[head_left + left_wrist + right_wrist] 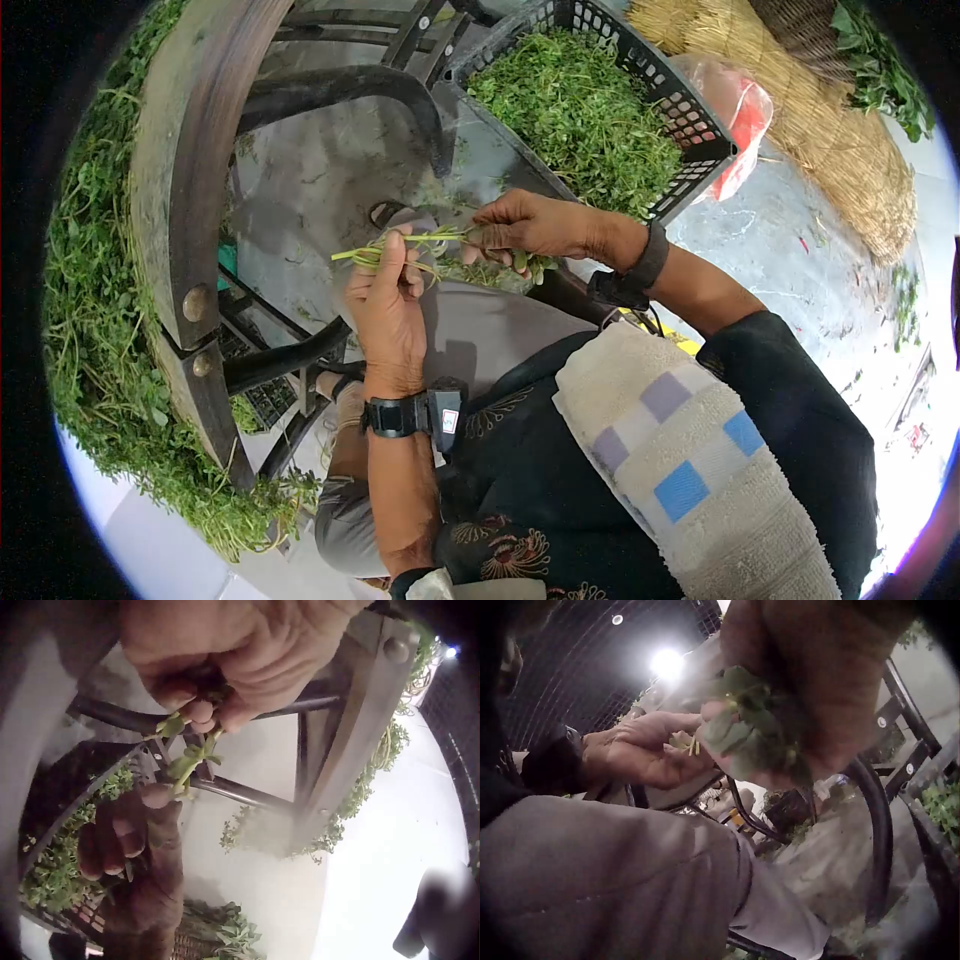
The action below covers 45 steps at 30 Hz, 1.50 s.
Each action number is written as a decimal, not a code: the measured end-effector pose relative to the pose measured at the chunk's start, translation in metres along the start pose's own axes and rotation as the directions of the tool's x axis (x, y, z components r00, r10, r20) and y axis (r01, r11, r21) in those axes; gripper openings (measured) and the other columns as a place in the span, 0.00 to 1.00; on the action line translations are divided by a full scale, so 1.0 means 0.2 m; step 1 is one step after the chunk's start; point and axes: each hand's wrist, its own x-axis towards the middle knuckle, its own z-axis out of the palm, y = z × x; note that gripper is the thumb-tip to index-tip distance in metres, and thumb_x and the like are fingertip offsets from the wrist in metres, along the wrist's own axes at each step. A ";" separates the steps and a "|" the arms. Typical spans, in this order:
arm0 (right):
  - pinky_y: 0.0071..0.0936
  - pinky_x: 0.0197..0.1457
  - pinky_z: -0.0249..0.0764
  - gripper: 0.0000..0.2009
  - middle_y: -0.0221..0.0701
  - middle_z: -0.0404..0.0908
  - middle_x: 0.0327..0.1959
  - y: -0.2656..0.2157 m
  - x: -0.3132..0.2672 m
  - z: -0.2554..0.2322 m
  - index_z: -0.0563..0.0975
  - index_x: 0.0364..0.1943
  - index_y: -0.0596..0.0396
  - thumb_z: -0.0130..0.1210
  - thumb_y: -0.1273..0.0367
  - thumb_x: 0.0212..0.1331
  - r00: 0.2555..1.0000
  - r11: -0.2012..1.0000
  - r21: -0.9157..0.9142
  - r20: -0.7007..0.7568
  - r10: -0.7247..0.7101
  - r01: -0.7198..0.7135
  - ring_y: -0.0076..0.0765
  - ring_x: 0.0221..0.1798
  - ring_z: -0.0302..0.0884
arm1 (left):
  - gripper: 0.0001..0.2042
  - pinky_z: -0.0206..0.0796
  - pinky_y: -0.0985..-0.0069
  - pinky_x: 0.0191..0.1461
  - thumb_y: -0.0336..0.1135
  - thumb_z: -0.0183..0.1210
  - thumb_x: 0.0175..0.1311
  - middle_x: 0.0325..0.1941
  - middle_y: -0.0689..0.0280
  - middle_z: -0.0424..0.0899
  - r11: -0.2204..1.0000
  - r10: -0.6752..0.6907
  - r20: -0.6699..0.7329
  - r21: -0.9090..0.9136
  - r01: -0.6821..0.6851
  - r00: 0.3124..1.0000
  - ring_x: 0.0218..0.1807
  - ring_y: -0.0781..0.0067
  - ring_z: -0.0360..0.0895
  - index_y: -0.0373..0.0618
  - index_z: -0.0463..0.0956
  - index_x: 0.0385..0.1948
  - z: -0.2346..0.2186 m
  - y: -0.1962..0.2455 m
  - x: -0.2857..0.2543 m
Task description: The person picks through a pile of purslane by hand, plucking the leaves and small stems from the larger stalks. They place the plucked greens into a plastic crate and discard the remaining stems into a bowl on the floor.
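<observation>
In the head view the left hand (388,315) pinches thin green stems (358,254) between thumb and fingers, their cut ends sticking out to the left. Just right of it, the right hand (535,226) grips the leafy end of stems, and leaves (538,268) hang below its curled fingers. A stem stretches across the short gap between both hands. The left wrist view shows a leafy sprig (191,759) between the left hand (244,652) and the right hand (142,862). Broad leaves (742,727) stick out of the right hand (821,682) in the right wrist view.
A black plastic crate (690,110) full of greens stands beyond the right hand. At the left, a wooden board edge (190,230) borders a long heap of greens (95,290). Dark chair parts (350,85), a straw bundle (830,130) and a red-and-white bag (738,125) lie around.
</observation>
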 end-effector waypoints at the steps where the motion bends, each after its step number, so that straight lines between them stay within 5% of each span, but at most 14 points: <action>1: 0.16 0.26 0.68 0.12 0.22 0.72 0.22 0.01 0.01 0.00 0.78 0.40 0.58 0.51 0.63 0.64 1.000 0.999 -0.034 0.015 -0.018 0.019 0.15 0.26 0.67 | 0.11 0.58 0.87 0.26 0.35 0.57 0.63 0.27 0.70 0.76 1.000 0.000 0.018 -0.024 0.001 1.000 0.23 0.84 0.67 0.37 0.76 0.40 -0.01 0.00 0.00; 8: 0.15 0.23 0.68 0.14 0.24 0.73 0.23 0.09 0.06 0.00 0.75 0.43 0.57 0.51 0.60 0.63 0.992 0.988 0.106 0.040 -0.117 0.112 0.17 0.22 0.69 | 0.11 0.58 0.85 0.26 0.35 0.57 0.63 0.27 0.68 0.77 1.000 0.010 0.064 0.013 -0.011 0.998 0.23 0.82 0.67 0.35 0.76 0.39 -0.02 0.00 0.00; 21: 0.18 0.18 0.68 0.12 0.26 0.76 0.20 0.00 0.00 0.08 0.78 0.37 0.58 0.52 0.63 0.62 0.991 0.963 0.268 -0.136 0.013 0.024 0.21 0.17 0.72 | 0.09 0.56 0.86 0.27 0.34 0.55 0.64 0.27 0.73 0.73 0.985 0.006 0.160 0.168 -0.033 0.987 0.24 0.87 0.64 0.37 0.78 0.37 0.07 -0.02 -0.05; 23: 0.18 0.17 0.69 0.11 0.28 0.77 0.19 0.06 0.05 0.06 0.78 0.35 0.58 0.52 0.64 0.62 0.975 0.961 0.261 -0.219 -0.035 0.093 0.22 0.17 0.73 | 0.09 0.56 0.86 0.27 0.33 0.53 0.65 0.27 0.74 0.72 0.792 0.210 0.271 0.516 -0.326 0.939 0.25 0.87 0.64 0.37 0.76 0.38 0.09 0.00 -0.07; 27: 0.30 0.27 0.77 0.10 0.35 0.81 0.21 0.14 0.07 -0.11 0.80 0.33 0.57 0.54 0.65 0.55 0.797 0.973 -0.231 -0.593 -0.120 -0.026 0.29 0.20 0.78 | 0.08 0.58 0.84 0.29 0.33 0.52 0.66 0.26 0.72 0.72 0.883 0.268 0.240 0.326 -0.338 0.933 0.25 0.85 0.65 0.38 0.76 0.36 0.18 0.06 -0.13; 29: 0.37 0.34 0.79 0.16 0.39 0.81 0.29 0.24 0.04 -0.36 0.78 0.44 0.50 0.58 0.66 0.48 0.686 0.736 -0.613 -0.669 -0.287 -0.289 0.40 0.30 0.81 | 0.08 0.59 0.84 0.29 0.34 0.53 0.66 0.27 0.71 0.73 0.934 0.242 0.196 0.218 -0.283 0.950 0.25 0.84 0.66 0.38 0.76 0.36 0.16 0.06 -0.09; 30: 0.39 0.42 0.77 0.20 0.39 0.80 0.35 0.17 -0.03 -0.41 0.76 0.50 0.45 0.59 0.66 0.48 0.682 0.485 -0.738 -0.651 -0.333 -0.469 0.44 0.38 0.80 | 0.08 0.59 0.83 0.29 0.34 0.53 0.66 0.27 0.70 0.74 0.968 0.201 0.160 0.117 -0.221 0.966 0.25 0.83 0.67 0.39 0.76 0.36 0.13 0.06 -0.09; 31: 0.38 0.46 0.76 0.19 0.40 0.80 0.36 0.22 -0.10 -0.50 0.76 0.50 0.43 0.58 0.65 0.50 0.639 0.206 -0.865 -0.481 -0.600 -0.458 0.42 0.41 0.79 | 0.08 0.59 0.83 0.29 0.34 0.53 0.66 0.27 0.70 0.74 0.967 0.202 0.144 0.127 -0.220 0.969 0.25 0.83 0.67 0.39 0.76 0.36 0.11 0.05 -0.08; 33: 0.36 0.51 0.73 0.19 0.40 0.80 0.39 0.08 -0.16 -0.44 0.75 0.51 0.46 0.58 0.64 0.52 0.564 0.088 -0.818 -0.466 -0.681 -0.569 0.43 0.44 0.78 | 0.09 0.60 0.83 0.28 0.35 0.54 0.65 0.28 0.69 0.76 0.989 0.148 0.100 0.012 -0.150 0.984 0.26 0.82 0.68 0.40 0.76 0.38 0.08 0.02 -0.06; 35: 0.30 0.51 0.72 0.20 0.38 0.80 0.42 -0.01 -0.17 -0.40 0.75 0.51 0.50 0.58 0.62 0.53 0.743 0.694 -0.719 -0.486 -0.460 -0.041 0.37 0.44 0.78 | 0.09 0.61 0.84 0.28 0.36 0.54 0.65 0.29 0.69 0.77 0.991 0.130 0.096 -0.002 -0.130 0.987 0.26 0.82 0.68 0.40 0.76 0.38 0.06 0.00 -0.05; 36: 0.25 0.50 0.72 0.20 0.34 0.81 0.43 -0.04 -0.15 -0.35 0.74 0.51 0.55 0.56 0.62 0.57 0.852 0.835 -0.534 -0.369 -0.371 0.133 0.29 0.44 0.77 | 0.09 0.61 0.84 0.29 0.36 0.54 0.65 0.29 0.69 0.77 0.994 0.111 0.103 -0.018 -0.110 0.988 0.26 0.82 0.68 0.40 0.76 0.38 0.05 -0.01 -0.05; 38: 0.22 0.45 0.72 0.18 0.30 0.81 0.38 0.02 -0.06 -0.20 0.75 0.50 0.57 0.53 0.61 0.61 0.887 0.857 -0.340 -0.115 -0.447 0.388 0.22 0.40 0.75 | 0.09 0.61 0.84 0.29 0.36 0.54 0.65 0.29 0.70 0.77 0.995 0.099 0.110 -0.028 -0.096 0.989 0.26 0.82 0.69 0.40 0.76 0.39 0.04 0.00 -0.04; 41: 0.21 0.43 0.72 0.17 0.27 0.81 0.35 0.00 -0.04 -0.01 0.76 0.48 0.58 0.51 0.60 0.63 0.989 0.974 -0.186 -0.048 -0.143 0.132 0.21 0.38 0.74 | 0.09 0.61 0.84 0.28 0.36 0.54 0.65 0.29 0.70 0.77 0.995 0.097 0.069 -0.037 -0.095 0.993 0.26 0.82 0.69 0.40 0.76 0.39 0.03 0.01 -0.04; 45: 0.22 0.39 0.72 0.16 0.25 0.80 0.33 -0.02 -0.07 0.03 0.77 0.45 0.58 0.51 0.60 0.62 0.999 0.998 -0.056 0.040 0.004 -0.002 0.21 0.34 0.75 | 0.10 0.61 0.83 0.28 0.36 0.54 0.65 0.29 0.69 0.77 0.994 0.110 0.044 -0.028 -0.109 0.993 0.25 0.82 0.69 0.39 0.75 0.40 0.01 0.00 -0.04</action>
